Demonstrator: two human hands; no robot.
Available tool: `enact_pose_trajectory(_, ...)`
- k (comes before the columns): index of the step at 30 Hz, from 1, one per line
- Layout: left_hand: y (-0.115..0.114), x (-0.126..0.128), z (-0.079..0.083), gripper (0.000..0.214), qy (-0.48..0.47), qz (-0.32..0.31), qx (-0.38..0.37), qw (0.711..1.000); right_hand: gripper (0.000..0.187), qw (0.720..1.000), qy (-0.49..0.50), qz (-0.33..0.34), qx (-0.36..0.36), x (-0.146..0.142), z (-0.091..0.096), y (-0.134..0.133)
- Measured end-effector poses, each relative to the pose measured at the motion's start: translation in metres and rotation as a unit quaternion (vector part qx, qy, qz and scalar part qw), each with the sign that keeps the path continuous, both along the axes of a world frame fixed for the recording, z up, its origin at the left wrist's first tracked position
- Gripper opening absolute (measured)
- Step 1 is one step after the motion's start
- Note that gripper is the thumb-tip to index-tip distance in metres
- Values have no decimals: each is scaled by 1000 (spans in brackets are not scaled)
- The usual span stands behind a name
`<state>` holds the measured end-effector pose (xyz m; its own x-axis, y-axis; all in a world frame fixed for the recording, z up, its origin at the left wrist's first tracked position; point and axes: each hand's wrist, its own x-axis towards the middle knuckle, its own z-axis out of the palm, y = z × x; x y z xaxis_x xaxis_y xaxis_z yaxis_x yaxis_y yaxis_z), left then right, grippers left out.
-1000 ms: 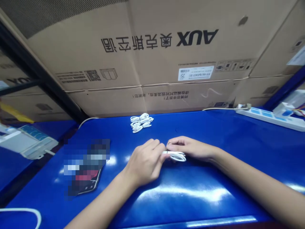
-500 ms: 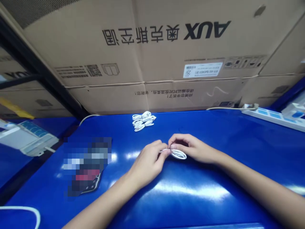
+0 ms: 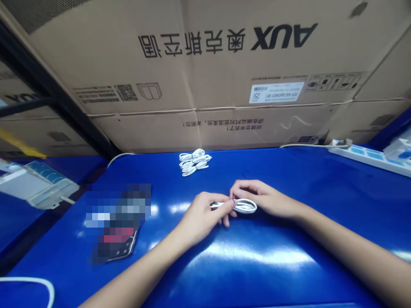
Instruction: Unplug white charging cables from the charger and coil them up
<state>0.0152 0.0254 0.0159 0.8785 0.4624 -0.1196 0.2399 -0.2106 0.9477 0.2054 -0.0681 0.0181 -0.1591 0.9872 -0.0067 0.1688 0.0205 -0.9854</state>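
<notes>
My left hand (image 3: 205, 217) and my right hand (image 3: 265, 197) meet near the middle of the blue table, both pinching a small coil of white cable (image 3: 246, 206). The coil's loops lie flat on the tabletop, and a straight length runs from them into my left fingers. My fingertips cover the spot where the hands meet. Farther back, a bundle of several coiled white cables (image 3: 194, 163) lies beyond my hands, untouched.
A phone (image 3: 122, 250), mostly blurred out, lies left of my left hand. A white power strip (image 3: 362, 155) stands at the right back edge. Large cardboard boxes (image 3: 192, 85) with AUX print wall off the far edge of the blue table (image 3: 321, 184). A white cable (image 3: 28, 281) curves at the lower left.
My hands have shifted slightly right, and the coil now sits more fully under my right fingers. A longer straight length of cable shows toward my left hand. The view has tilted slightly.
</notes>
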Motion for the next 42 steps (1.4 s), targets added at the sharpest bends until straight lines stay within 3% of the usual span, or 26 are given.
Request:
enact_pose_trajectory(3, 3, -1, -1, 41, -6, 2, -10, 1000, 34, 1000, -9, -23, 15, 0, -2, -1)
enact_pose_trajectory(5, 5, -1, -3, 40, -12, 13, -21, 1000, 39, 992, -79, -63, 76, -2, -4, -3)
enact_pose_trajectory(7, 8, 0, -4, 41, -16, 26, -31, 999, 48, 957, -218, -82, 174, -4, -5, -5)
enact_pose_trajectory(9, 9, 0, -5, 43, -20, 36, -38, 998, 38, 902, -345, -74, 251, -6, -7, -6)
enact_pose_trajectory(11, 9, 1, -5, 44, -19, 46, -38, 998, 25, 873, -394, -72, 277, -6, -9, -6)
enact_pose_trajectory(18, 6, 7, -11, 31, -40, 99, -83, 991, 21, 901, -332, -87, 267, -5, -15, -4)
enact_pose_trajectory(21, 6, 8, -15, 35, -60, 125, -107, 984, 22, 897, -331, -103, 273, -5, -15, -4)
enact_pose_trajectory(26, 7, 7, -15, 36, -63, 115, -89, 987, 22, 889, -346, -110, 278, -5, -15, -5)
enact_pose_trajectory(35, 1, 0, -13, 14, -59, 146, 64, 986, 21, 893, -345, -120, 263, -8, -20, -3)
enact_pose_trajectory(42, 0, -4, -13, 12, -78, 122, 196, 970, 19, 928, -286, -117, 208, -10, -18, -1)
